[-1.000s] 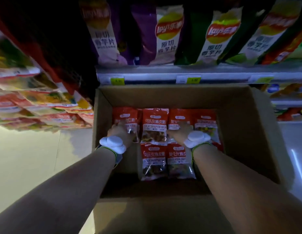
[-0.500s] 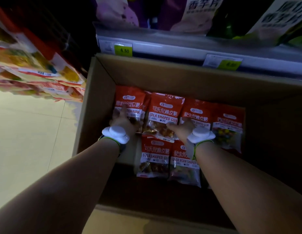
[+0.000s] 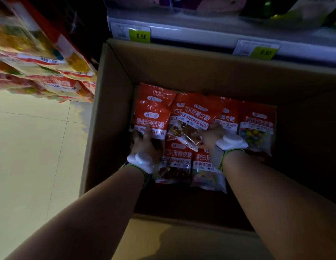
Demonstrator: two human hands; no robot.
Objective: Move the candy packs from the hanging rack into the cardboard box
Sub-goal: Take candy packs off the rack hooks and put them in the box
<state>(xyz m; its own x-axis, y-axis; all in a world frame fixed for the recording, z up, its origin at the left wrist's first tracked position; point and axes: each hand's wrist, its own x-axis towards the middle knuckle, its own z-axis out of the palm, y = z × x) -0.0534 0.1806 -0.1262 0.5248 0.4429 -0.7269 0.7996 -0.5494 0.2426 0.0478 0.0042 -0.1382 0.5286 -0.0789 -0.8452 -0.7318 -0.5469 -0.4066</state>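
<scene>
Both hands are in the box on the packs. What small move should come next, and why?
Probably lay the tilted cola gum pack flat. The right hand holds its corner, and it lies askew over its neighbours, while the left hand rests on the fudge pack in the cardboard box.

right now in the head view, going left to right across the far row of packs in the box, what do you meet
fudge pack → tilted cola gum pack → pack half hidden behind it → colored candy balls pack
</scene>
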